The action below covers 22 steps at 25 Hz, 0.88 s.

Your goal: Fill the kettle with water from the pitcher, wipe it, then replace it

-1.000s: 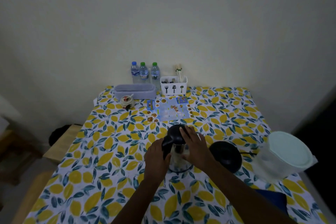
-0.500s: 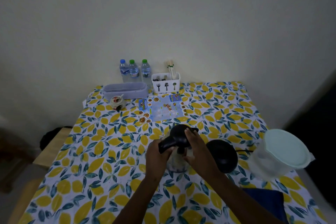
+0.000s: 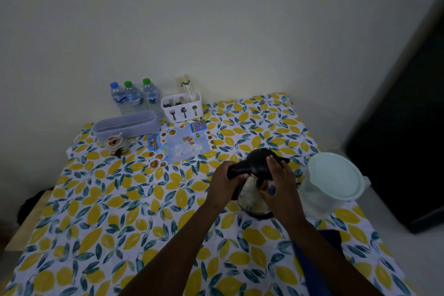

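Note:
A steel kettle (image 3: pixel 251 196) with a black lid and black handle stands on the lemon-print tablecloth (image 3: pixel 125 199), right of centre. My left hand (image 3: pixel 222 184) is closed around the kettle's handle. My right hand (image 3: pixel 280 182) lies over the black lid, thumb pressed against the steel body. A dark ring shows under the kettle; the round black base is out of sight. The translucent pitcher (image 3: pixel 319 199) with a pale green lid stands just right of the kettle, close to my right hand. A dark blue cloth (image 3: pixel 319 262) lies at the front right, partly under my right forearm.
At the back by the wall stand three water bottles (image 3: pixel 133 97), a white cutlery holder (image 3: pixel 181 108), a lilac box (image 3: pixel 127 125) and a small ceramic pot (image 3: pixel 115 145). A blue leaflet (image 3: pixel 180 144) lies behind the kettle. The table's right edge runs just past the pitcher.
The kettle has shifted right, over where the round black base showed, and now stands next to the pitcher. Both hands stayed on it. The view swung left.

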Each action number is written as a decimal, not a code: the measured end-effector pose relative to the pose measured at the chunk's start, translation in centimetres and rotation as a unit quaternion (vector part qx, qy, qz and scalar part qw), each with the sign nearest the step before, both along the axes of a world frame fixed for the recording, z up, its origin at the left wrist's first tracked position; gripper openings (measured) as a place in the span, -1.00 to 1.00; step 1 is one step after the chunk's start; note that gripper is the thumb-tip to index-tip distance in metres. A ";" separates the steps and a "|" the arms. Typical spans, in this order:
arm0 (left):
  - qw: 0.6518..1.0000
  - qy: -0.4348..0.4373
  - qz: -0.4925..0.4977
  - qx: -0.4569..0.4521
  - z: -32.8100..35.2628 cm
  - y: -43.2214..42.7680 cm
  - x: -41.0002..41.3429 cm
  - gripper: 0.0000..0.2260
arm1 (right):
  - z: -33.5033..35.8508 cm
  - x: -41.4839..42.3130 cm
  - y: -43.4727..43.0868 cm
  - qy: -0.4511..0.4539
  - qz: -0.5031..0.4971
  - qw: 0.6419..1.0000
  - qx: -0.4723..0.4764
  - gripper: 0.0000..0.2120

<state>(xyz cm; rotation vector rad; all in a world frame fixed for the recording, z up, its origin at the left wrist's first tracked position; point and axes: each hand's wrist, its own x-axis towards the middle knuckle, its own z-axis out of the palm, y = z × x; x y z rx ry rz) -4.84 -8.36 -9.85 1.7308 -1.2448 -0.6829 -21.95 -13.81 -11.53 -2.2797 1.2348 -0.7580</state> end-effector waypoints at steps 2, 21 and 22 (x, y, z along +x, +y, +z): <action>1.000 -0.001 -0.010 0.011 -0.6 -1.0 -0.3 -0.78 | -0.3 -0.6 -0.4 0.003 -0.010 1.000 -0.002 -0.12; 0.975 -0.220 -0.004 0.020 0.0 1.7 1.3 -0.52 | 0.5 0.5 -0.2 0.117 -0.015 0.987 -0.110 -0.21; 0.969 -0.247 -0.003 0.011 0.9 2.1 1.8 -0.51 | 1.3 1.2 -0.1 0.113 0.004 0.986 -0.119 -0.24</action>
